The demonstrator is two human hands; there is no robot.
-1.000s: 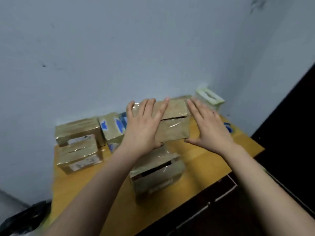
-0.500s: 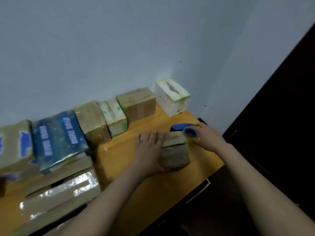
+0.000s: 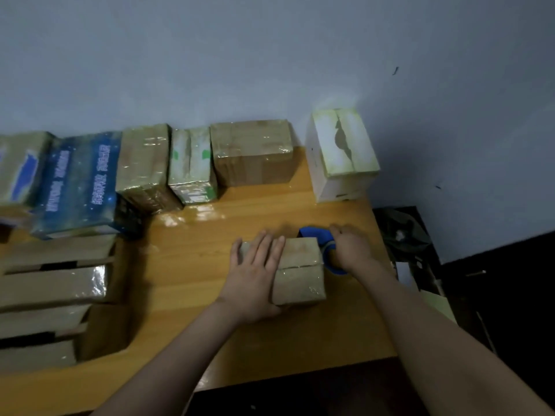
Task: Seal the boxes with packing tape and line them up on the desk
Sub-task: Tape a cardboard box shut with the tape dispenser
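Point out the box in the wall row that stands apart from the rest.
The white box at the row's right end, nearest the corner. A gap of desk separates it from the brown box; the others sit side by side.

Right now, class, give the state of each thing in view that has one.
small brown box: closed, taped, on desk.
left hand: flat on small brown box.
right hand: grips tape dispenser.
tape dispenser: held at the box's right end.
brown box by the wall: closed, taped.
front-left box: flaps gapping.
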